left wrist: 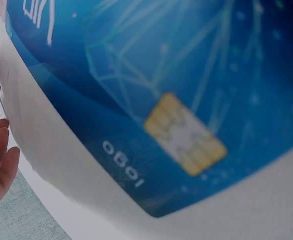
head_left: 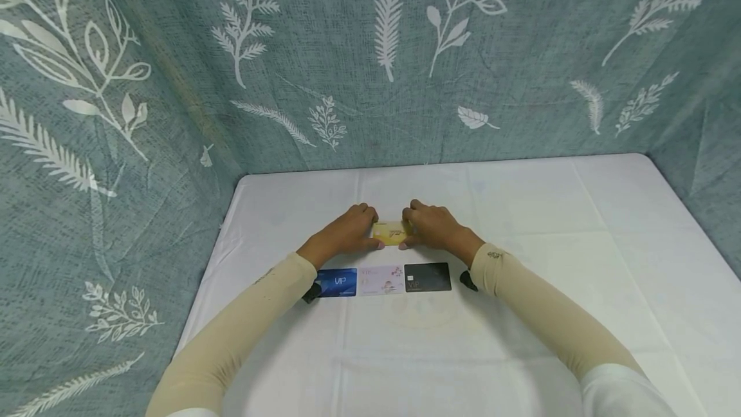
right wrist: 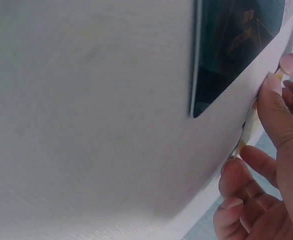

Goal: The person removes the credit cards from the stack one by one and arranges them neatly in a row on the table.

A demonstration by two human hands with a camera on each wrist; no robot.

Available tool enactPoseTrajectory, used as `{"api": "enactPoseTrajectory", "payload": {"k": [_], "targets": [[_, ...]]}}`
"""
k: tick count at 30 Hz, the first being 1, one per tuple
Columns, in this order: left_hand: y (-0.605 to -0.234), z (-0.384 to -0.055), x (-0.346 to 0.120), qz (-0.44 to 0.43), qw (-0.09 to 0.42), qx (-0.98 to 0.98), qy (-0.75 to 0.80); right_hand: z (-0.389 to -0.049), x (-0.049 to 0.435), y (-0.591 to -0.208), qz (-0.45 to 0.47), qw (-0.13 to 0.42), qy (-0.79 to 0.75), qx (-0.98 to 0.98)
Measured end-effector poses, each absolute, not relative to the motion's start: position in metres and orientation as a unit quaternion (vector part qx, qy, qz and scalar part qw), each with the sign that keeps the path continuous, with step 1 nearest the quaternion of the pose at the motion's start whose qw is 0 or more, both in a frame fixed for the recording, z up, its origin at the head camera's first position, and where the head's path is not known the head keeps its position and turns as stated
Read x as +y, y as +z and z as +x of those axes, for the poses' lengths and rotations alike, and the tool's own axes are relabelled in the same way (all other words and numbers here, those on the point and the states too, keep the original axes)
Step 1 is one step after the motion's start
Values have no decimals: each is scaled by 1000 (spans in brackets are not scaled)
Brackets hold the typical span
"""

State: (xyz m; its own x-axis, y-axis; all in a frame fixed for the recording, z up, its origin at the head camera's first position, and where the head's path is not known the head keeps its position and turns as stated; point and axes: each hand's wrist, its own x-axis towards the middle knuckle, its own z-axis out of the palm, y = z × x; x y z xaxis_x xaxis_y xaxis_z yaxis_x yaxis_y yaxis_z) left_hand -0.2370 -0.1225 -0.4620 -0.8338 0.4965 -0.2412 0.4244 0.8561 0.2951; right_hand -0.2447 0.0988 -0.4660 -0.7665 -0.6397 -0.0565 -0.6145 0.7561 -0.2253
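A gold card (head_left: 389, 233) is held by both hands beyond a row of cards. My left hand (head_left: 350, 229) pinches its left end between thumb and fingers. At the opposite end, my right hand (head_left: 434, 226) grips the card the same way; in the right wrist view the right hand (right wrist: 292, 155) shows thumb and fingers at the card's edges. Nearer to me lie a blue VIP card (head_left: 338, 283), a pale pink-and-white VIP card (head_left: 380, 280) and a black VIP card (head_left: 427, 277), side by side. The blue card (left wrist: 136, 100) fills most of the left wrist view.
A white cloth covers the table (head_left: 521, 211). Behind it and along the left side hangs a grey-green curtain (head_left: 347, 37) with white leaf patterns. Small dark devices (head_left: 467, 280) sit under the wrists, close to both ends of the card row.
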Motion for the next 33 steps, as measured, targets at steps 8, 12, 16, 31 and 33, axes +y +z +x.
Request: {"api": "enactPoseTrajectory", "payload": {"k": [8, 12, 16, 31, 33], "targets": [[-462, -236, -124, 260, 150, 946, 122, -245, 98, -468, -333, 70, -93, 936], [-462, -235, -124, 267, 144, 945, 120, -244, 99, -468, -330, 75, -98, 936], [-463, -234, -125, 276, 135, 944, 119, -244, 100, -468, -333, 68, -103, 935], [-462, -231, -125, 280, 117, 947, 106, -243, 101, -467, -330, 65, -82, 938], [-462, -231, -125, 279, 116, 947, 104, -243, 101, -467, -332, 64, -81, 938]]}}
